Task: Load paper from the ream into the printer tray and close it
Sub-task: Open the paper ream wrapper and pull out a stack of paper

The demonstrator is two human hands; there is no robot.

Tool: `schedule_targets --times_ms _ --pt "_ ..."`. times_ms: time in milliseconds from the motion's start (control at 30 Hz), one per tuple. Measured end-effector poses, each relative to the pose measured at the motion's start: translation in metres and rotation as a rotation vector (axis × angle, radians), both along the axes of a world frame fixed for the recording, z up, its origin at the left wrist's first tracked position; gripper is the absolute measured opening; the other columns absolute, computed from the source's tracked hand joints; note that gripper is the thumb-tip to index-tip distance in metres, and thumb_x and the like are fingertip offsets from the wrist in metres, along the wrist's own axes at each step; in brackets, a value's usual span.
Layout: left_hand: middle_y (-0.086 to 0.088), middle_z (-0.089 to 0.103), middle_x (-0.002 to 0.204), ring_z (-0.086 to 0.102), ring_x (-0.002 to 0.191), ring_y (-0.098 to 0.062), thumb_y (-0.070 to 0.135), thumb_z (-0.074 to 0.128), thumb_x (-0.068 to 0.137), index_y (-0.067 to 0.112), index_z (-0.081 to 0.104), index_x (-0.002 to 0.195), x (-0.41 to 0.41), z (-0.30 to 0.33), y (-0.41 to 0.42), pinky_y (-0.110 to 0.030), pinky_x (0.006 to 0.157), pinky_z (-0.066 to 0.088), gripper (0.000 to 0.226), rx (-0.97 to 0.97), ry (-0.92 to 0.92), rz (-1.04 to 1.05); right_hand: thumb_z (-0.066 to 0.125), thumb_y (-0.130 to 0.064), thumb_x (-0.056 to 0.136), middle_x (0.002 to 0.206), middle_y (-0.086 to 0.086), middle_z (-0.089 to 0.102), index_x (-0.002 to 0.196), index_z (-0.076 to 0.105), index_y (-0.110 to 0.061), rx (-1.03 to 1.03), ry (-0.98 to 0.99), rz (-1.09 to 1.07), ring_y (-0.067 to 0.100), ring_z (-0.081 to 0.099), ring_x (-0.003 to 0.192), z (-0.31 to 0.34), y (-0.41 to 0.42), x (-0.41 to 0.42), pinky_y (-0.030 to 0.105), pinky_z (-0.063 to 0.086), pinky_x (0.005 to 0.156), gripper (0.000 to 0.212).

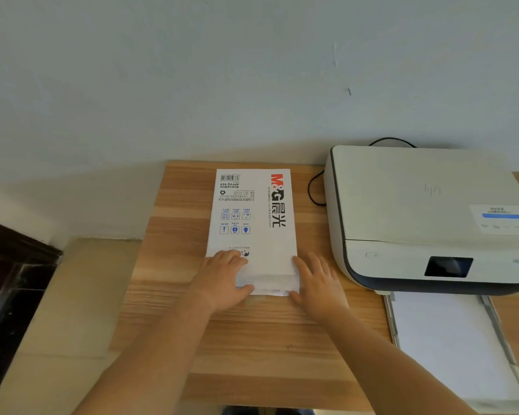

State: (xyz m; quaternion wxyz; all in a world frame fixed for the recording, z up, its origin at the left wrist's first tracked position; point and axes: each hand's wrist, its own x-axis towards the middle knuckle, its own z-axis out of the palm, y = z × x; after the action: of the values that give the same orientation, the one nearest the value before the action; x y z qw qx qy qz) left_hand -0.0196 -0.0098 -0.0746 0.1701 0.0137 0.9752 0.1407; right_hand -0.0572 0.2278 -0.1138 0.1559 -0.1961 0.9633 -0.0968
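Note:
A white wrapped paper ream [253,217] with red and black print lies lengthwise on the wooden table [252,339]. My left hand [222,280] rests on its near left corner, thumb under the near end. My right hand [315,283] lies flat against its near right corner. The wrapper's near end looks opened, with white sheet edges showing. To the right stands a white printer [426,217]. Its paper tray [453,345] is pulled out toward me with white paper in it.
A black cable [313,190] loops on the table between the ream and the printer, running behind it. A pale wall rises behind the table. Left of the table are a beige ledge [72,295] and dark woodwork [9,274].

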Motion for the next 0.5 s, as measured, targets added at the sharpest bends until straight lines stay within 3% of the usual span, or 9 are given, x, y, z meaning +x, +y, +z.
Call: schedule_targets --times_ms 233,500 --pt "0.004 0.019 0.155 0.014 0.142 -0.017 0.052 0.058 0.081 0.027 0.031 0.143 -0.005 -0.013 0.01 -0.04 0.116 0.014 0.072 -0.064 0.094 -0.068 0.061 -0.048 0.085 0.159 0.001 0.01 0.149 0.014 -0.032 -0.056 -0.059 -0.071 0.027 0.008 0.147 0.002 0.012 0.001 0.045 0.018 0.117 0.081" --pt "-0.003 0.007 0.159 0.006 0.145 -0.027 0.055 0.063 0.078 0.026 0.021 0.147 -0.007 -0.032 0.022 -0.048 0.117 0.003 0.086 -0.177 0.047 -0.134 0.058 -0.048 0.085 0.159 0.001 0.01 0.149 0.012 -0.034 -0.11 -0.086 -0.152 0.027 0.01 0.146 -0.001 0.014 0.006 0.047 0.02 0.116 0.08"
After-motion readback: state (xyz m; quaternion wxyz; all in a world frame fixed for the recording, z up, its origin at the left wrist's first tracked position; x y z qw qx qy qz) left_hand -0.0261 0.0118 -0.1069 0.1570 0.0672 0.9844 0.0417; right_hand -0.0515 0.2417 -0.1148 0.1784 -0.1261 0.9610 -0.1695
